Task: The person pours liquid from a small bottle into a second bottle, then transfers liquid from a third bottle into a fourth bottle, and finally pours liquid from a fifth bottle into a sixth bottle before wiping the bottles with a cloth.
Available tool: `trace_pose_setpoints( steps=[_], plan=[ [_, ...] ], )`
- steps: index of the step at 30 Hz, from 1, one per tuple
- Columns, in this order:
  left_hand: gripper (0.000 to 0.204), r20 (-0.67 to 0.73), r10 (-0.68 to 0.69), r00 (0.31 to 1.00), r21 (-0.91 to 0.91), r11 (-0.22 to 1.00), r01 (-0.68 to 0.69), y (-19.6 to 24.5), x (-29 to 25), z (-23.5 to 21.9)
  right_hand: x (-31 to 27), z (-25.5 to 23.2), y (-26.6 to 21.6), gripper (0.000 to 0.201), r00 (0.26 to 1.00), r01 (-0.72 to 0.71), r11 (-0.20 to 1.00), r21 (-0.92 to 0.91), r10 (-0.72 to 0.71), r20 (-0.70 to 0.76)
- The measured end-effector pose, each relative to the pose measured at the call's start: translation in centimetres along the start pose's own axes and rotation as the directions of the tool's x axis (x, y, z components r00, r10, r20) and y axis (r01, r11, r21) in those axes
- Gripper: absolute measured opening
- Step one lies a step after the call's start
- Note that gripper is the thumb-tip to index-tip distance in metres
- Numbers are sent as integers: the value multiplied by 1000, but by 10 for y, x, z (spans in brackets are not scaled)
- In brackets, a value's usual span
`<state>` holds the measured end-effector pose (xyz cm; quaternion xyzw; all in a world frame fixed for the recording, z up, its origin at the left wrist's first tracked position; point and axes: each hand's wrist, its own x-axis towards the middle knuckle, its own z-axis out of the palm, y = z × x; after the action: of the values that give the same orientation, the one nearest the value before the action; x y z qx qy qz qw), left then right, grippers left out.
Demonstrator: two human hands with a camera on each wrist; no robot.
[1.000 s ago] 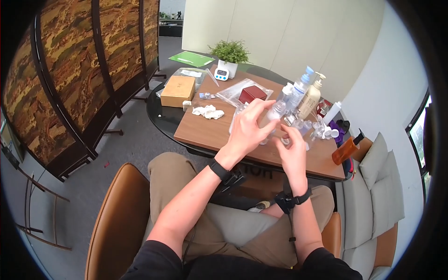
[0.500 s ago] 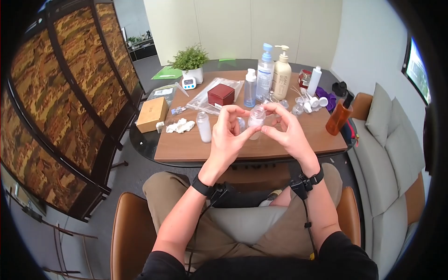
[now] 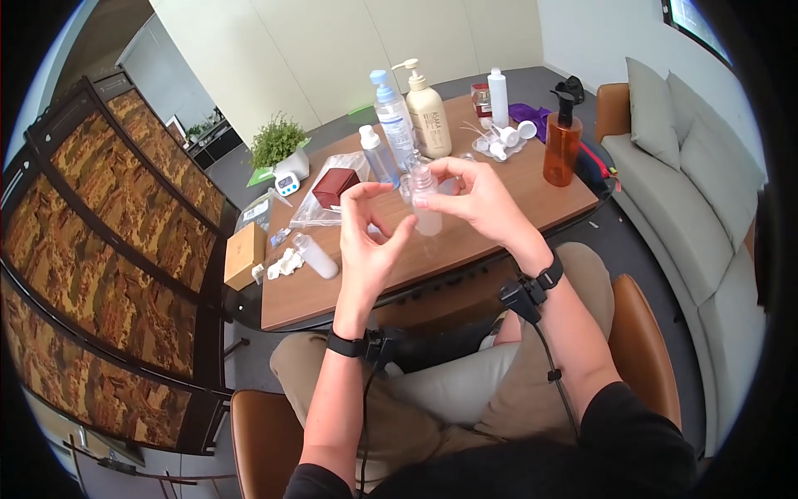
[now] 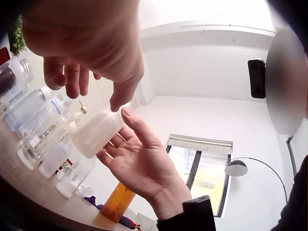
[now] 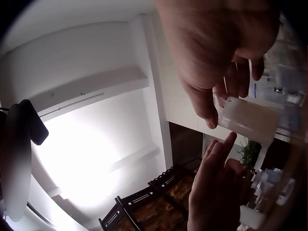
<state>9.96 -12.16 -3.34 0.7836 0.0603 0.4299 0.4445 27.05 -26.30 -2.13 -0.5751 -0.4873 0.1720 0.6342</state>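
A small clear bottle [image 3: 428, 219] of whitish liquid, its neck uncapped, is held upright over the near part of the table. My right hand [image 3: 484, 205] pinches it just below the neck between thumb and fingers. To its left, my left hand [image 3: 366, 248] is apart from the bottle, thumb and fingers loosely curved, with the thumb tip near the bottle's side. In the left wrist view the bottle [image 4: 97, 133] lies across the right hand's fingers [image 4: 115, 139]. A similar white-filled bottle [image 3: 317, 257] stands on the table left of my left hand.
On the wooden tabletop [image 3: 499, 200], a blue-capped bottle [image 3: 396, 121], a cream pump bottle [image 3: 429, 121] and a red box [image 3: 336, 188] stand behind the hands. An amber pump bottle [image 3: 563, 150] is at right. Crumpled tissue [image 3: 286, 264] and a cardboard box [image 3: 245, 255] lie at left.
My left hand has come off the bottle and moved left; the right hand now holds it alone. The head view has turned and tilted, shifting the table's contents in the picture.
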Motion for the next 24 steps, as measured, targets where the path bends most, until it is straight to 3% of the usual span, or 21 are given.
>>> trace_pose_setpoints(
  steps=[3,5,7,9,13,17,21,24],
  plan=[
    [53,-60,37,998,-9,999,-37,-15,9,0,0,-13,-1,50,990,40,999,-15,-41,-134],
    [53,-151,75,986,165,985,-50,-24,18,4,1,-21,1,52,967,99,994,-50,-108,-230],
    [57,-144,27,989,157,988,-4,-27,22,12,-1,-27,-4,51,960,93,992,-85,-112,-256],
    [65,-99,-44,994,352,933,77,-37,25,23,-1,-30,2,51,945,109,989,-103,-135,-297],
    [72,-112,62,992,512,859,5,-70,24,36,-5,-31,-1,51,943,49,990,-129,-88,-320],
    [66,-106,-40,994,484,871,87,-61,24,40,-6,-33,5,51,942,69,990,-121,-105,-317],
    [58,-71,-50,996,451,889,77,-52,17,40,-3,-33,12,49,946,105,979,-175,-152,-285],
    [51,-59,-139,988,349,925,151,-40,9,37,-8,-30,3,45,964,98,980,-176,-137,-228]
  ],
)
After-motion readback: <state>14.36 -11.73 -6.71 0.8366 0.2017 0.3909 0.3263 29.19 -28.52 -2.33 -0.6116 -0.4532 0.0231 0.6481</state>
